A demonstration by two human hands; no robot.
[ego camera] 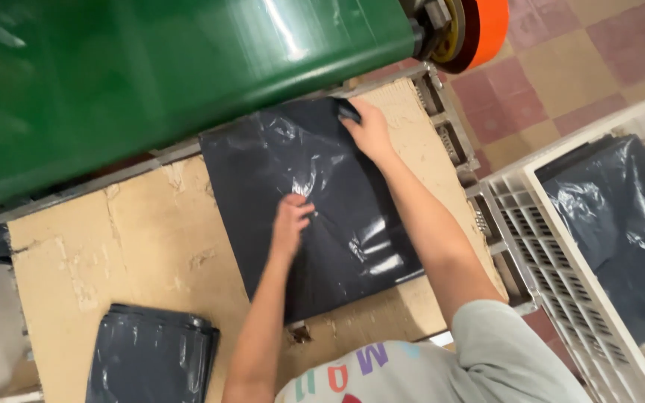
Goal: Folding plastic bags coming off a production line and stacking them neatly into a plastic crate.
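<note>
A dark plastic bag (pixel 263 179) lies flat on a worn cardboard-covered table (pixel 136 239). My left hand (pixel 290 222) presses on the bag's middle, fingers curled against the plastic. My right hand (pixel 367 130) grips the bag's far corner near the green conveyor belt (pixel 151 67). The plastic is wrinkled and shiny between the two hands.
A stack of folded dark bags (pixel 151 354) lies at the table's near left. A white plastic crate (pixel 599 298) at the right holds more dark bags (pixel 621 216). An orange roller (pixel 479 30) sits at the belt's end. Checkered tile floor (pixel 561 67) shows beyond.
</note>
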